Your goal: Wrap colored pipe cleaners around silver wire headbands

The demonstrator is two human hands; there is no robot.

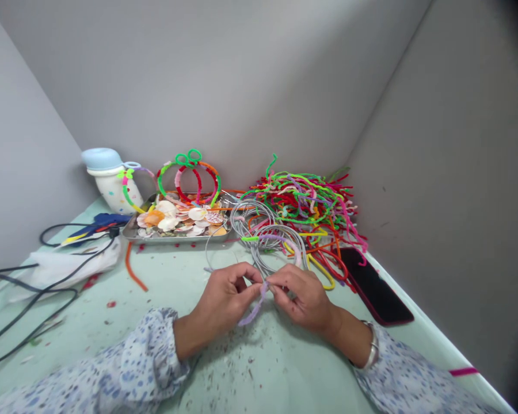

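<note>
A lilac pipe cleaner (254, 310) hangs below my fingertips, pinched between both hands near the middle of the table. My left hand (224, 296) grips it from the left, thumb against forefinger. From the right, my right hand (304, 296) pinches at the same spot. A thin wire hoop (207, 247) curves up behind my hands, partly wrapped in green, purple and pale pink pipe cleaner (296, 244). Its ends seem to meet at my fingers, which hide the join. Coils of grey wire (252, 213) lie just beyond.
A metal tray (176, 239) of seashells (168, 215) holds finished-looking pipe-cleaner hoops (198, 184). Loose pipe cleaners (304, 198) are heaped at the back right, beside a phone (380, 290). On the left are a white cup (114, 187), blue-handled pliers (107, 219) and a black cable (38, 293).
</note>
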